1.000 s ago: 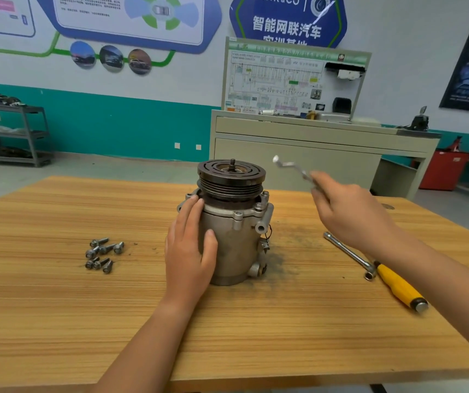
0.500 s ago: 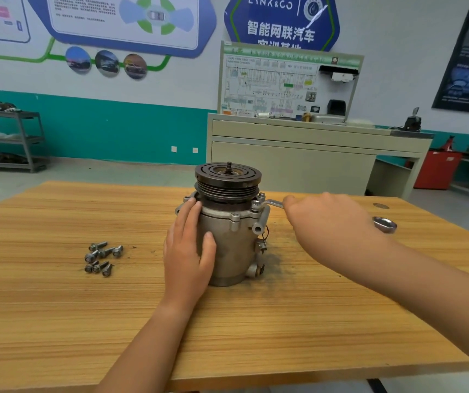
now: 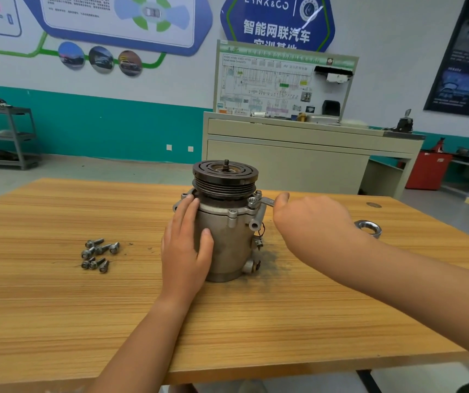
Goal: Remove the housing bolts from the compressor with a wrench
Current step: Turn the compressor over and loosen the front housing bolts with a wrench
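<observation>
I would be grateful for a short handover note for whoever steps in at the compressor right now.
Left hand presses flat on the side of the compressor, which stands upright on the table.
Right hand grips the wrench, with its ring end on a flange bolt at the compressor's right side.
Done: a pile of loose bolts lies on the table, left of the compressor.
Left: the bolt under the wrench, and what looks like a front bolt on the flange.
</observation>
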